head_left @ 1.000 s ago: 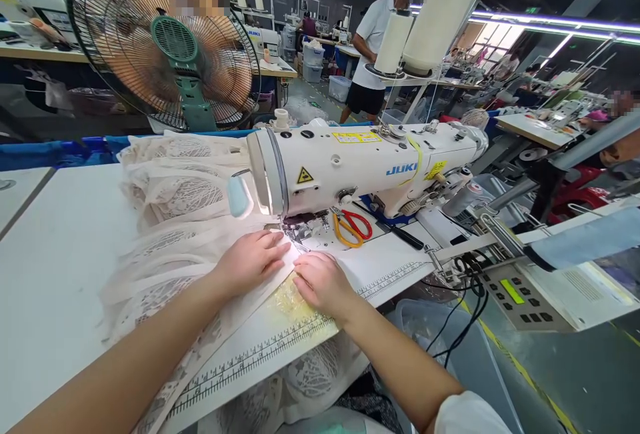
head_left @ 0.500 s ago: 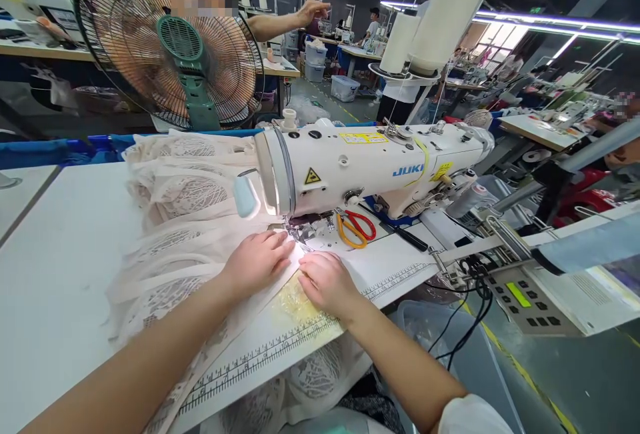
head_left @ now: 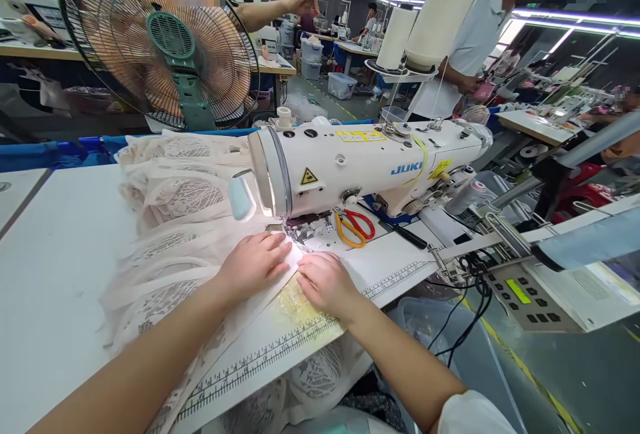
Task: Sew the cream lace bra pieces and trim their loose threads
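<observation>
A white JUKI sewing machine (head_left: 320,174) stands before me, its lit needle area just beyond my fingertips. Pale beige lace fabric (head_left: 170,237) spreads in folds to the left of it and runs under the presser foot. My left hand (head_left: 255,264) lies flat on this cloth, fingers stretched toward the needle. Close by on the right, my right hand (head_left: 327,284) has its fingers curled together at the fabric's edge, with the fingertips' grip partly hidden. Scissors with red and orange handles (head_left: 353,227) rest on the machine bed, right of the needle.
A black-handled tool (head_left: 407,235) lies behind the scissors. Thread cones (head_left: 397,37) stand above the machine. A control box (head_left: 530,297) hangs at right. Ruler marks (head_left: 270,354) line the table's front edge. A large fan (head_left: 170,41) and a person's outstretched arm (head_left: 270,15) are beyond.
My hands stay in nearly the same place at the needle. The view has shifted slightly, and a person in a white shirt has appeared behind the thread cones.
</observation>
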Demonstrator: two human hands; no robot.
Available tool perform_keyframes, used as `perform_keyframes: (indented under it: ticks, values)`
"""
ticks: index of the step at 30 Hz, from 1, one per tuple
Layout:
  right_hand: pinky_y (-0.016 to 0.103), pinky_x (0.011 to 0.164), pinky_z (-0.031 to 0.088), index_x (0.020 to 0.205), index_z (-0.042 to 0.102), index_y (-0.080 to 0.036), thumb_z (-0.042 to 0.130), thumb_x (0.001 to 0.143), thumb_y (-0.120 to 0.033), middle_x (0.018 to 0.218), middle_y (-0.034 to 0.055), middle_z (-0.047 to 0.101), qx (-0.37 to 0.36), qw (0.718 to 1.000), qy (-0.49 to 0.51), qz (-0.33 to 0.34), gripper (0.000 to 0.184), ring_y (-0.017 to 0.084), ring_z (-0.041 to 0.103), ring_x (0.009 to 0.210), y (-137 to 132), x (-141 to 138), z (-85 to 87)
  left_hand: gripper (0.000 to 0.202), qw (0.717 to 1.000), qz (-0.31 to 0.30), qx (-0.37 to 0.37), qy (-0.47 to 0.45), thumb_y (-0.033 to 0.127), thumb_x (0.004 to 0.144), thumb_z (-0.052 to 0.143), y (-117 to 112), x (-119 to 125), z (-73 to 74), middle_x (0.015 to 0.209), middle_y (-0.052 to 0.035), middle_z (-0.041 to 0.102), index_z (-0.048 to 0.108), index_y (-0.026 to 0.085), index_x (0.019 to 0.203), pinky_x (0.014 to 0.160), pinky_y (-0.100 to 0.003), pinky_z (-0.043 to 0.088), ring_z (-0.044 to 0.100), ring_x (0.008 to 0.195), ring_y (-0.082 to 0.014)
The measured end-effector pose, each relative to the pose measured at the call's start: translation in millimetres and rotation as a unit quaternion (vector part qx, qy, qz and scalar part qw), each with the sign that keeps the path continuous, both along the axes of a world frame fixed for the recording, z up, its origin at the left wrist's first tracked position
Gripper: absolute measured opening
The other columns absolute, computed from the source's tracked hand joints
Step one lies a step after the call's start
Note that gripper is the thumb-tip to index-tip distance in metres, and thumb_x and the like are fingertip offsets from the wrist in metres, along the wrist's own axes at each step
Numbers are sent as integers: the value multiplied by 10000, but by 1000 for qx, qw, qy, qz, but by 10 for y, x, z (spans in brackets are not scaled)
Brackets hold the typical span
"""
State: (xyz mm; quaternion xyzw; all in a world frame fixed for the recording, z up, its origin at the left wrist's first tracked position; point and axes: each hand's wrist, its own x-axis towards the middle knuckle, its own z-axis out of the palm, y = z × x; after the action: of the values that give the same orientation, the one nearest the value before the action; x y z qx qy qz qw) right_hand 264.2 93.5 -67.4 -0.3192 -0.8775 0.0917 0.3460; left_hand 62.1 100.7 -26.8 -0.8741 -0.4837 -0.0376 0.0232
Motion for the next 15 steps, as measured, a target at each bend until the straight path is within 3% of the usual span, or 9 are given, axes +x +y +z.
perform_keyframes:
  ticks: [7,15]
  values:
    - [346,784,487,817,625,-184,486,849,-211,907,65,716,13,1000,10,-7,145,202,640,867,-18,-3,31,332,1000,20,-2,6,405,885,448,-38,62,42,1196,-99,646,620,236,1112,786,-412,488,600,1018,-284]
    - [357,812,494,848,646,-182,491,854,-225,953,76,717,21,1000,11,-13,160,213,633,913,-4,-6,9,368,1000,31,0,-1,389,898,441,1,78,-11,1236,-128,623,591,203,1178,827,-442,481,577,1080,-303]
